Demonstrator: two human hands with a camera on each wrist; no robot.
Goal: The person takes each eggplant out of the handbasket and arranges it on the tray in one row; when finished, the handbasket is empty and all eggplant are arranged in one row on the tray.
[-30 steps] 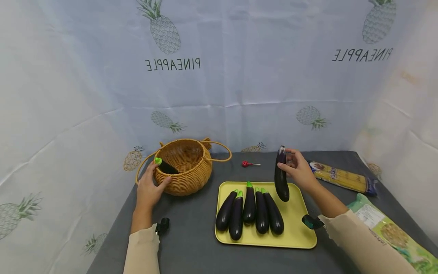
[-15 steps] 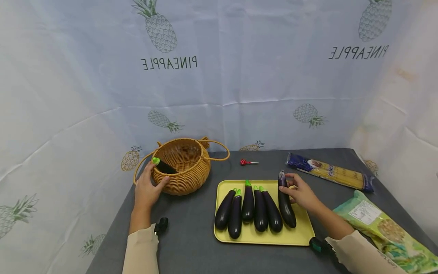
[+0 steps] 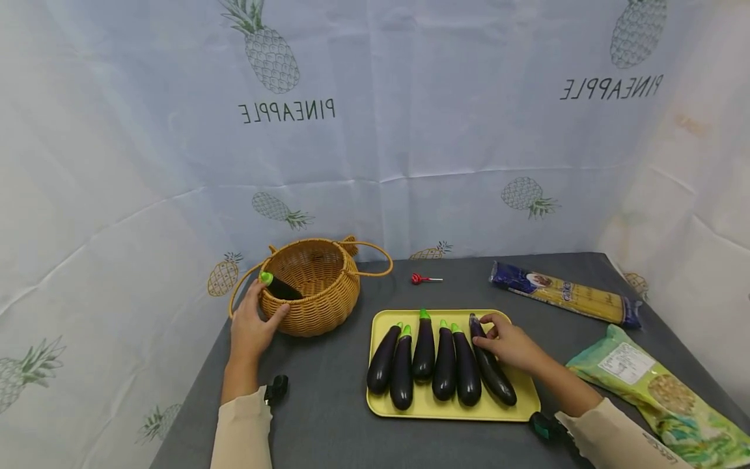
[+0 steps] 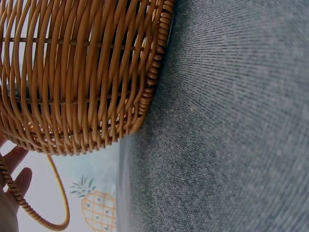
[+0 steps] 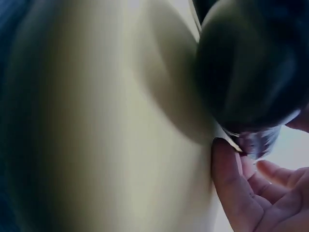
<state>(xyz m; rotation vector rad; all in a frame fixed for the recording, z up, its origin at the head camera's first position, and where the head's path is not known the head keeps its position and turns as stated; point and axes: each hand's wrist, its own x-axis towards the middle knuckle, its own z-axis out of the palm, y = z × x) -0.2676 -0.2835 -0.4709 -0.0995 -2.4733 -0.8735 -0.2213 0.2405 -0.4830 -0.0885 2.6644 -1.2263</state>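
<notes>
In the head view, my left hand (image 3: 253,329) holds the left side of a round wicker basket (image 3: 316,312), thumb spread along its front. One dark eggplant (image 3: 284,286) with a green cap leans inside the basket near that hand. My right hand (image 3: 512,342) pinches the top end of another eggplant (image 3: 495,374), whose cap is dark purple. This one lies slanted on a yellow tray (image 3: 457,410), at the right of a row of several green-capped eggplants (image 3: 443,365). In the right wrist view its rounded body (image 5: 251,63) hides part of the fingers (image 5: 231,179).
A red lollipop (image 3: 417,278) lies behind the tray. To the right are a pack of spaghetti (image 3: 568,293) and a green printed bag (image 3: 656,384). The basket's looped handles (image 3: 375,257) stick out sideways. Pineapple-print cloth (image 3: 410,130) hangs behind the grey table (image 3: 328,404).
My right hand has lowered the purple-capped eggplant from above the tray onto it, beside the others, and its lower end has swung right. My left hand has stayed at the basket.
</notes>
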